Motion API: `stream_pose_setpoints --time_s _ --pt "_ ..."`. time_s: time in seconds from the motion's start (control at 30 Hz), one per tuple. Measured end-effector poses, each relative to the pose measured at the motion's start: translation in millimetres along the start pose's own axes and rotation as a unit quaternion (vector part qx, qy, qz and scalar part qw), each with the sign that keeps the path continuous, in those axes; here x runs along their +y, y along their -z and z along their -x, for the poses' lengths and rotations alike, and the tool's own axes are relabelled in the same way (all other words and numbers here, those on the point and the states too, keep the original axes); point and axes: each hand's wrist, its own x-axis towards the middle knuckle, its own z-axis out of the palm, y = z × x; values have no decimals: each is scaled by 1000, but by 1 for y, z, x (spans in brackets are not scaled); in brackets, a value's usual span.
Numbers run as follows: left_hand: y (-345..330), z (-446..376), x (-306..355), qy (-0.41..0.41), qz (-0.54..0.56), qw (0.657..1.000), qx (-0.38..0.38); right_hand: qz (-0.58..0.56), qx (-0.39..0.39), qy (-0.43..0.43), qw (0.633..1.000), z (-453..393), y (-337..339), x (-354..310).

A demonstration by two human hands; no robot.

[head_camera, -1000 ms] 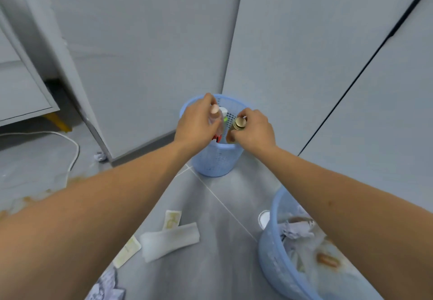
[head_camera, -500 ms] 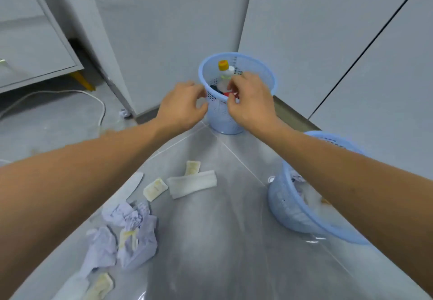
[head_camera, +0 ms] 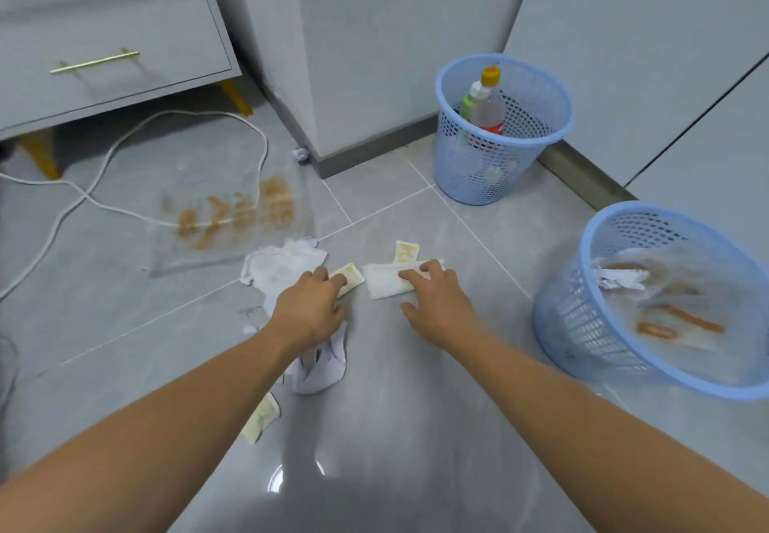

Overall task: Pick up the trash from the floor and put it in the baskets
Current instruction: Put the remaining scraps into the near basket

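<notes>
Trash lies on the grey tiled floor. My left hand [head_camera: 310,308] is low over crumpled white paper [head_camera: 283,268], its fingertips touching a small yellowish packet [head_camera: 351,276]. My right hand [head_camera: 435,303] rests its fingers on a folded white tissue [head_camera: 383,283]; neither hand has lifted anything. Another yellowish packet [head_camera: 405,250] lies just behind the tissue, and a third [head_camera: 262,418] lies near my left forearm. More crumpled paper [head_camera: 322,368] sits under my left wrist. The far blue basket [head_camera: 549,133] holds bottles [head_camera: 484,106]. The near blue basket [head_camera: 591,241] on the right holds stained plastic and paper.
A clear plastic sheet with brown stains [head_camera: 233,220] lies on the floor to the left, with a white cable [head_camera: 104,166] running over it. A grey drawer cabinet [head_camera: 104,33] on yellow legs stands at the back left. Grey walls and a skirting board close the back and right.
Both hands have left the far basket, where the bottles now stand, and dropped to the floor trash. The view has tilted down and back.
</notes>
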Motion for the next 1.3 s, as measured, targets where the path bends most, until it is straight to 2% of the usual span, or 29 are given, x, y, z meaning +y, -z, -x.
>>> stream_pose_setpoints --time_s 0.17,0.27,0.4,0.57,0.7,0.87,0.97,1.07,1.17,1.23,1.3 --pt "-18 -37 0 -38 -3 997 62 16 14 9 1000 -24 -23 12" --pt "-33 -51 7 -61 -5 996 70 34 41 10 999 -29 -32 20" --pt "-37 -59 11 -21 35 997 70 42 44 -14 998 -27 -32 31" --pt "-31 -61 15 -38 61 995 72 -73 49 -61 994 -10 -12 34" --pt "1 -54 49 -100 96 982 130 -106 140 4 984 15 35 26" --pt "84 -44 148 -180 144 949 214 -88 274 48 956 64 134 37" --pt "123 -29 214 -228 187 923 247 -45 354 37 934 101 193 66" --pt "140 -13 273 -279 217 900 255 -35 395 -31 917 138 225 107" --pt "137 -2 320 -300 239 892 240 -7 378 -95 921 166 226 142" --pt "125 -2 343 -282 228 912 190 13 333 -134 933 177 218 163" --pt "114 -1 353 -258 177 941 131 18 256 -163 953 182 213 175"
